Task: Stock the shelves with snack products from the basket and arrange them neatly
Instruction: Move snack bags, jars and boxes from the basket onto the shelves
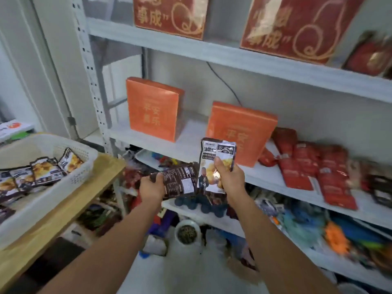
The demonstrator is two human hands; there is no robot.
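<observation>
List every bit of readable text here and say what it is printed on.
"油栗仁": upright packet in the right hand.
"事成": left red box and right red box, top shelf.
"平安": left orange box and right orange box; line beneath blurred.
Unreadable: small print on the dark packet in the left hand, basket packets, red pouches.

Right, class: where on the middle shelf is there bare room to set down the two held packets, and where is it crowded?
Bare middle shelf shows between the left orange box and the right orange box, and along the front edge before the left one. Right of the right box, red packets crowd it.
</observation>
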